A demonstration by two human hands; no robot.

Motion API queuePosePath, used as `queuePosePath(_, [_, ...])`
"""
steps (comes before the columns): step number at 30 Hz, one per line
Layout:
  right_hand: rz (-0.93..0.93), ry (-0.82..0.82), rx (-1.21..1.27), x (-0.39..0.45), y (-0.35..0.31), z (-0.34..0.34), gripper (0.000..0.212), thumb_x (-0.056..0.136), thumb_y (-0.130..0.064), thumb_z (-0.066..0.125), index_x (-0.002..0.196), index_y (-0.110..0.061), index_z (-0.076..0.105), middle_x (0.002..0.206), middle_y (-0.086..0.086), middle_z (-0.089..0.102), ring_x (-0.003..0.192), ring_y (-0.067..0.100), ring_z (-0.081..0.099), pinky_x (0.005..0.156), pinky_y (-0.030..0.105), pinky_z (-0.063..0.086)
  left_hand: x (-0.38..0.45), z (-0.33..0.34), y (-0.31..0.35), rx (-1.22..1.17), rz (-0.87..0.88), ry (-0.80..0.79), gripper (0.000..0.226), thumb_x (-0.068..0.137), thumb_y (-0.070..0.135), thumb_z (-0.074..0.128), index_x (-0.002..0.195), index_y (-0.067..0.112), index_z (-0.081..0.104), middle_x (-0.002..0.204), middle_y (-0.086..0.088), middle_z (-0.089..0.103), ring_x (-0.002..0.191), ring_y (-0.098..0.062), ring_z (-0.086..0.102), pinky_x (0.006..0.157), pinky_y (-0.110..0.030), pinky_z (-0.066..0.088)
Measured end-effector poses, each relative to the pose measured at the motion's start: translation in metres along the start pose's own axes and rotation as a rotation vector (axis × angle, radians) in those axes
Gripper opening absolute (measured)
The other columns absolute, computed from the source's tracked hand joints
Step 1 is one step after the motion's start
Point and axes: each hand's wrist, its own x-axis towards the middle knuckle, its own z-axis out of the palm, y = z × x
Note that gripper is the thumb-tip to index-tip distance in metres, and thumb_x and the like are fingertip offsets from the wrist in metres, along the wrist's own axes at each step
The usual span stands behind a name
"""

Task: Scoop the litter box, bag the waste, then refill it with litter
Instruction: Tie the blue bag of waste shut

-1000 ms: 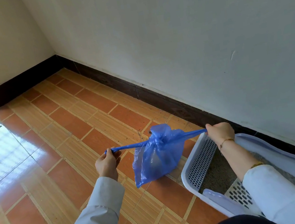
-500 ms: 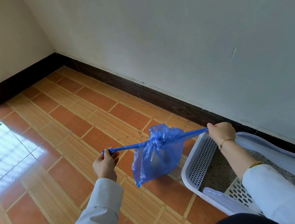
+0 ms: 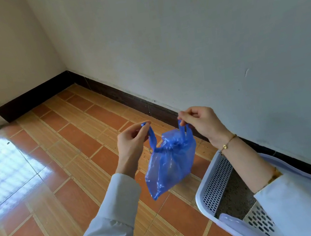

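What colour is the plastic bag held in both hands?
Translucent blue bag, seen best in the head view.

Open tiled floor (image 3: 61,174) left, wall (image 3: 210,46) close ahead, litter box (image 3: 206,195) probably blocking lower right

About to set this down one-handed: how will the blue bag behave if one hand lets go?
The blue bag is thin, crinkled film, so it is likely floppy and would swing toward the left hand or right hand. It sags only slightly, so probably light. The cinched neck should hold it shut.
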Motion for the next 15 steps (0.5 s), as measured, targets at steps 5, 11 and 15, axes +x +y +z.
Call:
queuePosePath(5, [-0.099,-0.136,0.003,-0.006,-0.014,0.018,0.013,0.086,-0.006,0.067,0.096,-0.014,0.069,0.087,-0.001,0.071,0.079,0.007,0.067,0.076,0.019,0.054,-0.010,0.020,0.011,-0.041,0.062,-0.068,0.014,0.091,0.014,0.066,0.097,0.018,0.077,0.086,0.000,0.075,0.076,-0.011,0.070,0.074,-0.024,0.058])
queuePosePath(11, [-0.146,-0.165,-0.137,-0.010,-0.009,0.021,0.031,0.081,0.005,0.066,0.106,-0.014,0.065,0.096,-0.002,0.070,0.088,0.005,0.067,0.081,0.020,0.054,-0.012,0.031,0.011,-0.055,0.018,0.029,0.004,0.081,0.019,0.076,0.081,0.015,0.074,0.079,0.000,0.075,0.071,-0.006,0.069,0.065,-0.018,0.052])
queuePosePath(15, [-0.157,-0.168,-0.208,-0.013,-0.004,0.026,0.036,0.082,-0.004,0.071,0.115,-0.014,0.061,0.102,0.001,0.070,0.095,0.010,0.067,0.086,0.028,0.056,-0.013,0.036,0.010,-0.038,0.002,0.015,0.011,0.085,0.023,0.073,0.082,0.012,0.072,0.080,-0.002,0.073,0.070,-0.007,0.068,0.067,-0.020,0.054])
